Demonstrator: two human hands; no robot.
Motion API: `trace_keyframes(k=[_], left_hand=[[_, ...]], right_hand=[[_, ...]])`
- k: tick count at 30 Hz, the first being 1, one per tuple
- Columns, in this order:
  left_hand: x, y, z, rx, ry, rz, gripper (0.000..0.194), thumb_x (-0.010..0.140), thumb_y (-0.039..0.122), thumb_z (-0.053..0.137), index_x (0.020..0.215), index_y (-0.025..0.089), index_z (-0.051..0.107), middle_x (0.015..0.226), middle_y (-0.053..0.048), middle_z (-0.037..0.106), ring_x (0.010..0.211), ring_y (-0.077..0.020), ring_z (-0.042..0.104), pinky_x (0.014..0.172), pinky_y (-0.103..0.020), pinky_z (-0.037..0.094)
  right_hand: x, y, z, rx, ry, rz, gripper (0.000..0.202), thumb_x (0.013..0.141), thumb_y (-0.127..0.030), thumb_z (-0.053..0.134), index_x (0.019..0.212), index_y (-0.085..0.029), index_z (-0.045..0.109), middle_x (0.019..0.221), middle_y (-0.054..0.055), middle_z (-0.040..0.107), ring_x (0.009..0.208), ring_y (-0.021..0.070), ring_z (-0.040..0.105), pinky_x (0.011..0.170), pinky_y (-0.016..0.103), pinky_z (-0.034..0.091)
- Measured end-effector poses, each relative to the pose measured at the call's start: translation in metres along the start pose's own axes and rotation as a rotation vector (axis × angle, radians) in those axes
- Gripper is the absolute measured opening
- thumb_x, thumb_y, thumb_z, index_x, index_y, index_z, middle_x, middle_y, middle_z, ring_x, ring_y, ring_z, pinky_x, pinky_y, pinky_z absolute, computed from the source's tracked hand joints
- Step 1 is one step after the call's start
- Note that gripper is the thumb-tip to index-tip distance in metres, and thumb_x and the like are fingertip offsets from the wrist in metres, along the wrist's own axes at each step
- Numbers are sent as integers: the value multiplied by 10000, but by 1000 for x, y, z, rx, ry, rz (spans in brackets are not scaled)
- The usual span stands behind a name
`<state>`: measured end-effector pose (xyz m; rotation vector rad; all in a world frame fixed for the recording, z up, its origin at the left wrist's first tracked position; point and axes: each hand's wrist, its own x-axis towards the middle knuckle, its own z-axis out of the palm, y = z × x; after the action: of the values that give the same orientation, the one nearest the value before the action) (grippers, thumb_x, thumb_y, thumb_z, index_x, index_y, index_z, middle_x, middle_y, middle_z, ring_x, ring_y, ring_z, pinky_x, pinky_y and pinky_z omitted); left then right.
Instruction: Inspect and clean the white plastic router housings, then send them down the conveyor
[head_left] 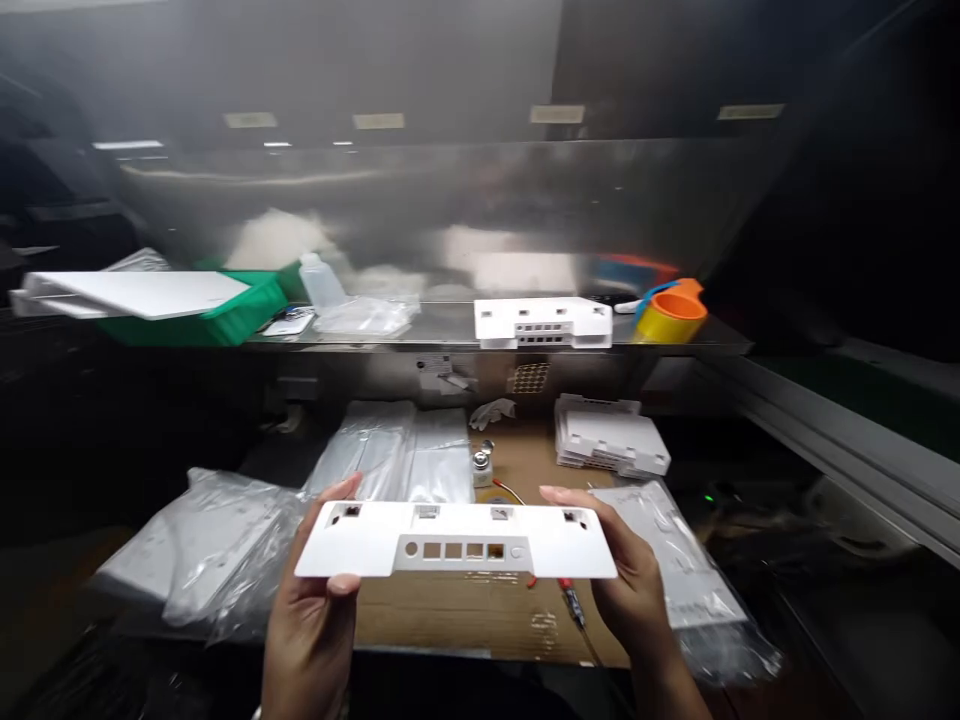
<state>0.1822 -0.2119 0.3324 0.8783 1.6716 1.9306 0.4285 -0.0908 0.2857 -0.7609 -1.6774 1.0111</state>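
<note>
A white plastic housing is held up level above the cardboard, its edge with a row of port openings facing me. My left hand grips its left end, the thumb at the lower edge and a fingertip over the top. Around the right end, my right hand is closed, with fingers on the upper edge and side. Beneath the housing lies brown cardboard. A cable tool with a red part rests there, partly hidden by the housing.
Bagged white parts lie left and right. Behind are clear bags, a small dispenser bottle and stacked white housings. The metal shelf bears a green bin, another white housing and tape rolls.
</note>
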Motion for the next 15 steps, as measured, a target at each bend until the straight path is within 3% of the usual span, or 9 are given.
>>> trace_keyframes(k=[3,7,11,15], left_hand=[[-2,0,-5,17,22,-7,789,744,732,699,1367,256,612,1511,-105,540,1406,-377,465,1172,-442,414],[-3,2,-8,13,66,37,817,689,723,759,1337,244,626,1517,-116,538,1457,-368,409,1208,-425,356],[-6,4,-6,2,58,145,705,707,687,770,1287,305,647,1502,-76,568,1479,-331,388,1220,-402,323],[-10,2,-6,-30,29,184,617,733,609,801,1262,316,675,1489,-71,587,1501,-336,358,1207,-423,349]], right_hand=[[6,10,7,18,-36,6,391,934,-181,551,1271,-333,680,1296,26,729,1211,261,684,968,370,600],[11,23,14,79,-63,-18,363,949,-201,566,1276,-323,666,1328,44,712,1243,276,666,1029,427,572],[16,35,20,120,-27,-69,335,933,-250,637,1260,-313,677,1338,53,707,1274,304,643,1137,507,474],[18,41,22,195,2,-116,336,922,-312,681,1258,-301,684,1345,77,698,1261,360,645,1102,578,490]])
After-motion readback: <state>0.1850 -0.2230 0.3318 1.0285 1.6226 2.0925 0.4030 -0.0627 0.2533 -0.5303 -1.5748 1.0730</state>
